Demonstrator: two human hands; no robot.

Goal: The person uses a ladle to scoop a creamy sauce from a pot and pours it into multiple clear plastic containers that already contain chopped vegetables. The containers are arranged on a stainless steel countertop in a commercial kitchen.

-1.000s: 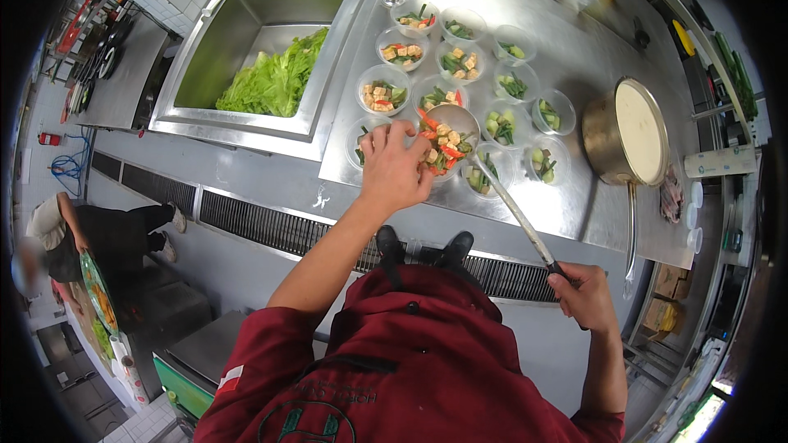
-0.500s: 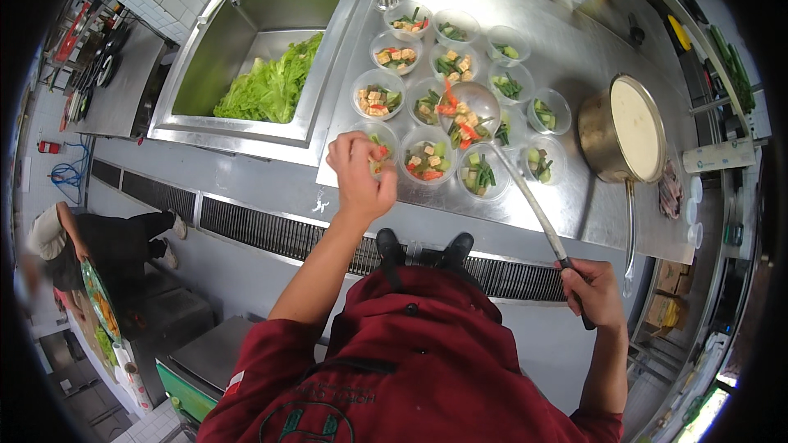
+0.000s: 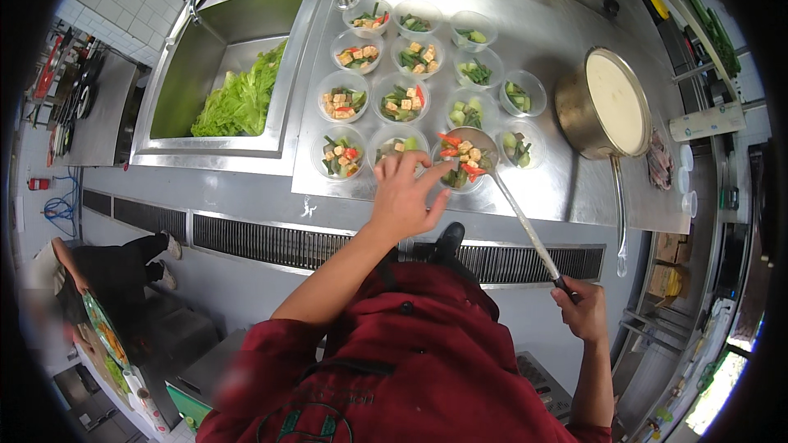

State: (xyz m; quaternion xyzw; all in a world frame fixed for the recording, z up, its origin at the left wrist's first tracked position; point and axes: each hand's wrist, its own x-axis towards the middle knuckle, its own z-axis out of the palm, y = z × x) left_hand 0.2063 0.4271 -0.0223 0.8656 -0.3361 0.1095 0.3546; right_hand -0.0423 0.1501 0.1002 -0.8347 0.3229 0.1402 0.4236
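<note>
The head view is looking down on a steel counter (image 3: 533,29), its bare metal shining behind the bowls. A steel sink (image 3: 215,151) is adjoining it at the left, with green lettuce (image 3: 242,90) lying inside. Beyond the counter's near edge, a grated drain (image 3: 271,237) is crossing the grey floor; another person (image 3: 111,271) is standing at the far left.

On the counter, clear bowls (image 3: 538,142) are sitting in close rows. Those at the left are holding pale cubes with red and green pieces; those at the right are showing green pieces only. To their right, a long-handled pot (image 3: 578,115) is holding creamy liquid (image 3: 617,102).

The ladle (image 3: 523,217) is hanging over a front bowl, its scoop carrying cubes and red pieces. The right hand (image 3: 584,309) is gripping its dark handle end. Well apart from it, the left hand (image 3: 406,197) is hovering just beside the scoop, thumb spreading away from loosely curving fingers; I cannot tell whether a fingertip is touching the food.
</note>
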